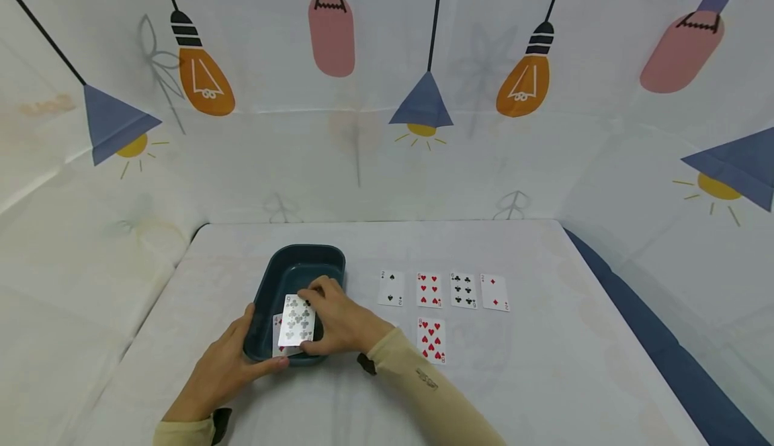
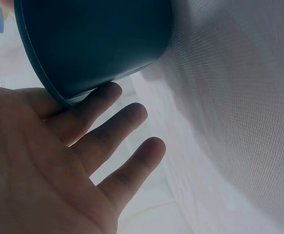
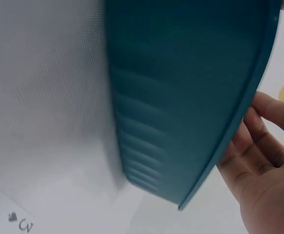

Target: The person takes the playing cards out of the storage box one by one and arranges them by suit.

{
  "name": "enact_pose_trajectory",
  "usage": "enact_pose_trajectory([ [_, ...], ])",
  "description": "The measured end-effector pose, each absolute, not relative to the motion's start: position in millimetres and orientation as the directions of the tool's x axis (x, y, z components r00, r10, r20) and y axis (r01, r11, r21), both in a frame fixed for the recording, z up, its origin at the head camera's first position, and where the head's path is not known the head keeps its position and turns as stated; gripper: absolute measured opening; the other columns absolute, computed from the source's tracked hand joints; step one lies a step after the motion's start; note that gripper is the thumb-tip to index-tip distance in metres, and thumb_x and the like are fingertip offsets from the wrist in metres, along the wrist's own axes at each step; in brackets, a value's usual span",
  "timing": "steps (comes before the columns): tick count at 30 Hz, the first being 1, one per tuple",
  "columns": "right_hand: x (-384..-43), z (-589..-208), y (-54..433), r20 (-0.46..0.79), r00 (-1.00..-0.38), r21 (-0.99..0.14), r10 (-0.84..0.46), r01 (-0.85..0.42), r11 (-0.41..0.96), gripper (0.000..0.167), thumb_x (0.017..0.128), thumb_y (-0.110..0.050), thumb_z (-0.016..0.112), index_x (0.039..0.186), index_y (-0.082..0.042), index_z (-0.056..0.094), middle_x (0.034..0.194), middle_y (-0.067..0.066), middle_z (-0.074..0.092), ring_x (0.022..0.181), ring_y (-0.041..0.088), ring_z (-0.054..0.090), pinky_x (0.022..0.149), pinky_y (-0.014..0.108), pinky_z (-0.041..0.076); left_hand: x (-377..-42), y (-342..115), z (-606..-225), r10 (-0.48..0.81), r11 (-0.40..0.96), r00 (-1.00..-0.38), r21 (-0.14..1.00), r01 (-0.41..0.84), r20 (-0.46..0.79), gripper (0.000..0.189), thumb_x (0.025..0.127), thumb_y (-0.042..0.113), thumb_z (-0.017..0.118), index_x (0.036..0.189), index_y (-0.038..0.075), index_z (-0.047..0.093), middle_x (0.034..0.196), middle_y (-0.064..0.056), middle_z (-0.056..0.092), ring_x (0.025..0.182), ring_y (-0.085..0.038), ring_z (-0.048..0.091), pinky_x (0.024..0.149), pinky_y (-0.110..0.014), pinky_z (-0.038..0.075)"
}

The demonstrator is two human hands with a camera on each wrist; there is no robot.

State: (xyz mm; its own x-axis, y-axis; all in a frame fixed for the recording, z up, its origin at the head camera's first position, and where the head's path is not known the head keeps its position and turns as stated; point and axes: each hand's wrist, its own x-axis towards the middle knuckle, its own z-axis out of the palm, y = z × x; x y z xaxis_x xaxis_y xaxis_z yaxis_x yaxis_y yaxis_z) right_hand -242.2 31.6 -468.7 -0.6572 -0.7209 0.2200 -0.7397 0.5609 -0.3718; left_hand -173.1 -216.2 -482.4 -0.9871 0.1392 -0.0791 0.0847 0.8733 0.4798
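Observation:
In the head view a dark teal tray [image 1: 302,273] stands on the white-covered table, left of the middle. Over its near half my right hand [image 1: 338,318] pinches a playing card of clubs [image 1: 297,322] by its right side, thumb at the bottom corner and fingers at the top. Partly hidden under that card lies a second card with red diamonds [image 1: 277,338], near the tray's front left corner. My left hand [image 1: 226,359] touches this corner from outside, its thumb along the front. From the left wrist view, its fingers [image 2: 117,126] are spread, some against the tray's wall.
Right of the tray, several face-up cards form a row: spades [image 1: 391,288], hearts [image 1: 429,290], clubs [image 1: 463,291] and diamonds [image 1: 495,292]. Another hearts card [image 1: 431,340] lies in front of the row. A lamp-printed white cloth [image 1: 363,164] hangs behind the table.

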Motion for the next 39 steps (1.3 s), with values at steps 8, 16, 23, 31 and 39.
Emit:
enact_pose_trajectory([
  [8,-238,-464,44,0.184,-0.696,-0.402,-0.694,-0.698,0.593,0.086,0.082,-0.045,0.081,0.150,-0.008,0.044,0.141,0.006,0.039,0.127,0.014,0.041,0.106,0.016,0.037,-173,-217,-483,0.139,0.875,-0.987,0.477,0.084,-0.081,0.131,0.074,0.078,0.071,0.161,-0.001,0.012,0.154,-0.034,0.034,0.130,-0.056,0.045,0.096,-0.068,0.044],
  [16,-234,-458,59,0.244,-0.690,-0.415,-0.682,-0.710,0.570,0.085,0.081,-0.044,0.082,0.149,-0.008,0.045,0.140,0.007,0.039,0.128,0.016,0.040,0.107,0.019,0.039,-172,-216,-481,0.139,0.875,-0.988,0.476,0.093,-0.064,0.131,0.074,0.076,0.073,0.160,-0.003,0.014,0.152,-0.034,0.037,0.129,-0.055,0.047,0.096,-0.068,0.044],
  [23,-231,-454,73,0.218,-0.729,-0.418,-0.649,-0.671,0.612,0.086,0.080,-0.045,0.082,0.150,-0.012,0.045,0.140,0.004,0.041,0.127,0.014,0.040,0.102,0.019,0.044,-173,-215,-481,0.115,0.888,-0.989,0.457,0.059,-0.095,0.134,0.072,0.080,0.071,0.161,-0.001,0.011,0.152,-0.035,0.035,0.128,-0.055,0.046,0.096,-0.069,0.043],
  [31,-228,-457,99,0.219,-0.736,-0.475,-0.641,-0.654,0.589,0.084,0.080,-0.040,0.083,0.150,-0.011,0.045,0.139,0.004,0.040,0.125,0.014,0.042,0.101,0.023,0.046,-171,-215,-482,0.114,0.884,-0.989,0.465,0.057,-0.094,0.135,0.071,0.080,0.072,0.161,-0.001,0.012,0.152,-0.033,0.036,0.129,-0.053,0.047,0.098,-0.068,0.042],
  [39,-228,-470,137,0.221,-0.742,-0.468,-0.633,-0.650,0.599,0.082,0.081,-0.036,0.083,0.149,-0.008,0.046,0.138,0.005,0.041,0.126,0.017,0.044,0.102,0.029,0.047,-171,-218,-482,0.138,0.873,-0.989,0.479,0.092,-0.061,0.131,0.073,0.077,0.073,0.161,0.000,0.014,0.152,-0.031,0.037,0.130,-0.052,0.047,0.097,-0.068,0.043],
])
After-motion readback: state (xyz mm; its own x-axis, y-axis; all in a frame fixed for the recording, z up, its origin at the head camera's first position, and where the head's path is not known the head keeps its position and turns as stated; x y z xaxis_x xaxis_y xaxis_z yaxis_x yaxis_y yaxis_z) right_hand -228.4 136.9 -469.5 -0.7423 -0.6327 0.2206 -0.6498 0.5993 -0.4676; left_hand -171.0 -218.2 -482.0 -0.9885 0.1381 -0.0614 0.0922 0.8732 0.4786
